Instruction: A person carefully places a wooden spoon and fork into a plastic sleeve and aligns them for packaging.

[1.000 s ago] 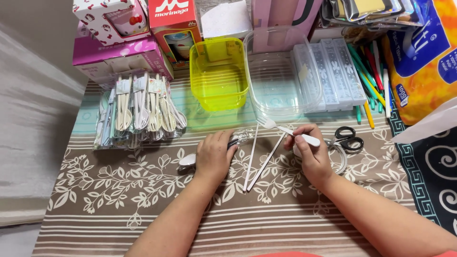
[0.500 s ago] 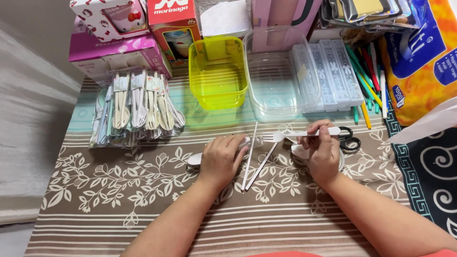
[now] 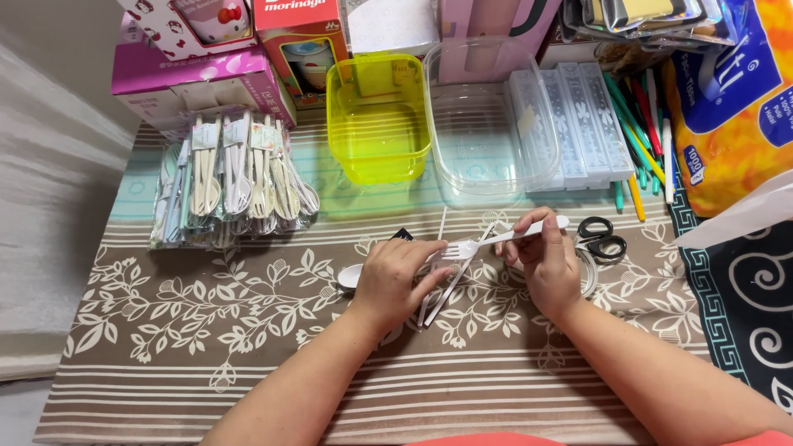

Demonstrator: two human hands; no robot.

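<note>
My right hand [image 3: 541, 260] holds a white plastic fork [image 3: 504, 239] by its handle, tines pointing left. My left hand [image 3: 396, 277] rests palm down on the patterned tablecloth [image 3: 206, 330], its fingertips touching the fork's tines. A white spoon [image 3: 349, 277] pokes out from under the left hand. Two white chopsticks [image 3: 442, 289] lie slanted on the cloth between the hands, partly inside a clear wrapper.
Several wrapped cutlery sets [image 3: 231, 177] lie at the left. Behind are a yellow plastic tub [image 3: 378, 116], a clear tub [image 3: 487, 132] and clear lidded boxes [image 3: 578, 124]. Black scissors [image 3: 601, 238] lie beside my right hand. Cartons [image 3: 198, 74] and an orange pack [image 3: 735, 99] line the back.
My right hand lifted the fork from the cloth and swung its tines left toward my left hand. My left hand stayed on the spoon and wrapper.
</note>
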